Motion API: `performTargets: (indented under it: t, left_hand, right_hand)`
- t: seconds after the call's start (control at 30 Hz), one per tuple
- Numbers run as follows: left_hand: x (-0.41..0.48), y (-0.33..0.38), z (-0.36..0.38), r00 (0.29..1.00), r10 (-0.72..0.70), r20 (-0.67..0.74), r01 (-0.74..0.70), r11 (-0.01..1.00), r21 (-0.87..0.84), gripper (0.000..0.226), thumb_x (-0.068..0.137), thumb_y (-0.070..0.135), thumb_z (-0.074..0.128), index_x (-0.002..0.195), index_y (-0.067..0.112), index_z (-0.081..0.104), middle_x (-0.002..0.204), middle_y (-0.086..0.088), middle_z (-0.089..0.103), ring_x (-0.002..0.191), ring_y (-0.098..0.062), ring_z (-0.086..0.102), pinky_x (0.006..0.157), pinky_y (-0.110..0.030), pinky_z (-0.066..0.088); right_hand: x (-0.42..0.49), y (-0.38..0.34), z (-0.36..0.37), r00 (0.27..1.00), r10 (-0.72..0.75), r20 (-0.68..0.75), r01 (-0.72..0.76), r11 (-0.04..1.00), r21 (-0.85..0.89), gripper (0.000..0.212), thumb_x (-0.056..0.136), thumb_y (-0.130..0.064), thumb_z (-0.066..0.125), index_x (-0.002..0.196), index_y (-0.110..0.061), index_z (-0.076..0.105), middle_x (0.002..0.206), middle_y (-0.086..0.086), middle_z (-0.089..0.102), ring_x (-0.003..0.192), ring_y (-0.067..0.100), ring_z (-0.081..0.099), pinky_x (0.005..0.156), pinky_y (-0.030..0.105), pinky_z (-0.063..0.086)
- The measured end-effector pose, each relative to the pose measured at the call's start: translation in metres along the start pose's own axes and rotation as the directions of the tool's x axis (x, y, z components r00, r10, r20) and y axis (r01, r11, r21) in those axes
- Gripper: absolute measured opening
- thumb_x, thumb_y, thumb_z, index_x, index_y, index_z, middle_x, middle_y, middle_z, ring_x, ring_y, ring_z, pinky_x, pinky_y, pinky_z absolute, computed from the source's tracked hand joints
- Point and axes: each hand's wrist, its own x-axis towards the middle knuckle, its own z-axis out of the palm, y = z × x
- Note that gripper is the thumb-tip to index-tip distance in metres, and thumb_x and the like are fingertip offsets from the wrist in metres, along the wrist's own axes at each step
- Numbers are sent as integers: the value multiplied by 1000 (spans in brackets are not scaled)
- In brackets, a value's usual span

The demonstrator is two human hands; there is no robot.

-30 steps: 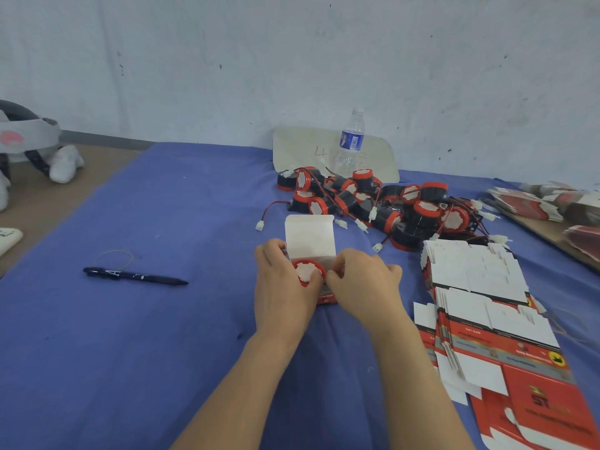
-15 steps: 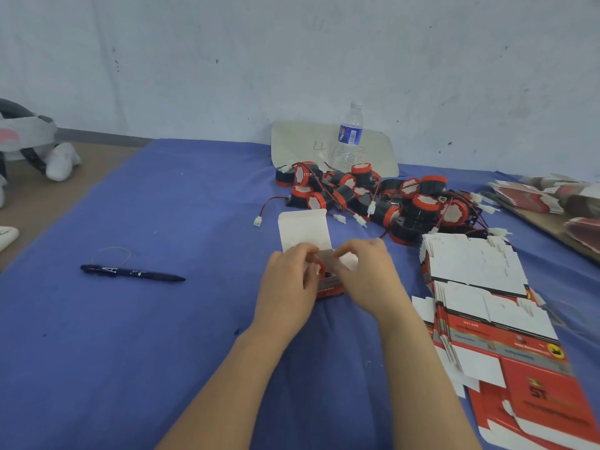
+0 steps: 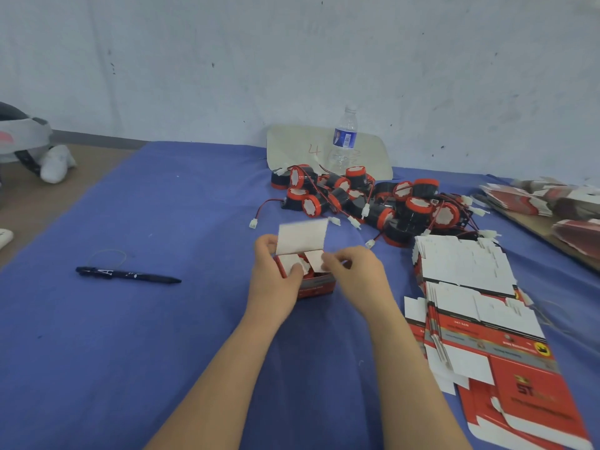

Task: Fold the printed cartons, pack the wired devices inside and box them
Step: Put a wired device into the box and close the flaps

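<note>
A small red printed carton [image 3: 316, 284] stands on the blue cloth at the centre, its white lid flap [image 3: 302, 237] raised. My left hand [image 3: 276, 277] grips the carton's left side, thumb on the left inner flap. My right hand [image 3: 354, 274] pinches the right inner flap [image 3: 314, 260]. The device inside is mostly hidden under the flaps. A pile of black and red wired devices [image 3: 373, 203] lies behind the carton. Flat unfolded cartons [image 3: 470, 303] are stacked to the right.
A water bottle [image 3: 343, 141] stands at the back against a pale board [image 3: 292, 144]. A black pen [image 3: 126, 275] lies to the left. More red cartons [image 3: 552, 203] sit on a board at far right. A white headset [image 3: 29, 147] rests at far left.
The device, visible in the carton's mouth a second ago, is now covered as both hands fold the white side flaps inward. The lid flap stays raised.
</note>
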Motion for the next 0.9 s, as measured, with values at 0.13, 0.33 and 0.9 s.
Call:
performTargets:
  t: [0.13, 0.33, 0.9]
  left_hand:
    - [0, 1, -5, 992, 72, 108, -85, 988, 126, 30, 89, 1, 55, 89, 29, 45, 114, 3, 56, 99, -17, 55, 78, -31, 48]
    - [-1, 0, -17, 910, 86, 406, -131, 988, 84, 33, 86, 19, 68, 103, 39, 47, 121, 13, 45, 109, -3, 49, 86, -10, 42]
    - [6, -4, -30, 887, 107, 450, -173, 979, 108, 30, 95, 21, 57, 116, 42, 52, 132, 14, 43, 114, 8, 46, 88, -5, 40]
  right_hand:
    - [1, 6, 5, 996, 57, 65, -68, 981, 184, 41, 92, -15, 60, 129, -20, 43, 117, 0, 56, 84, 13, 53, 59, 12, 38]
    - [-1, 1, 4, 977, -169, 128, 161, 984, 70, 52, 88, 3, 48, 131, -25, 56, 129, -1, 53, 114, 15, 52, 89, 18, 43]
    - [-5, 15, -5, 938, -164, 306, 1, 882, 470, 26, 91, -19, 63, 107, -40, 65, 133, -12, 52, 114, 9, 56, 95, 24, 49]
